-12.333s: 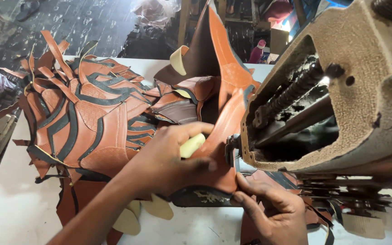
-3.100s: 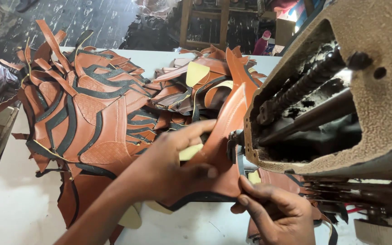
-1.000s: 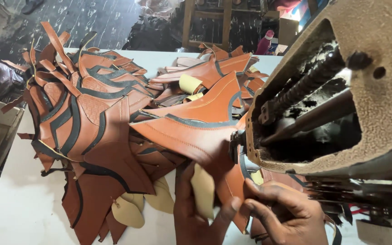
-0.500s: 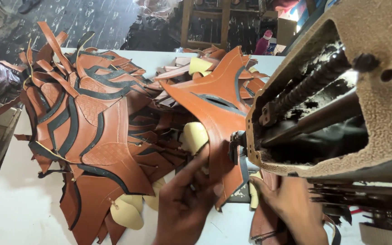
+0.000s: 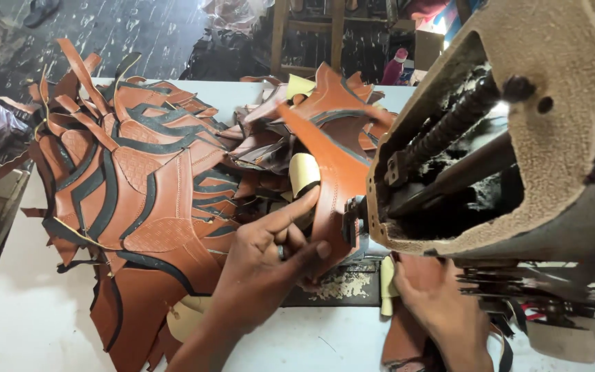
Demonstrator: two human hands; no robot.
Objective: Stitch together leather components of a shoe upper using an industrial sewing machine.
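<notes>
Pinching orange leather piece (image 5: 332, 180), left hand (image 5: 270, 255), fingers half-curled.

Left hand back on leather
Left hand (image 5: 270, 255) moved up, now pinching the leather piece (image 5: 335, 179) at the sewing machine (image 5: 518, 138); piece stands more upright.

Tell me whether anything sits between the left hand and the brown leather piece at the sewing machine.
Nothing visible does. The left hand already lies on the brown leather piece, fingers pressing it just beside the sewing machine. The right hand is below the machine head, on leather near the table edge.
</notes>
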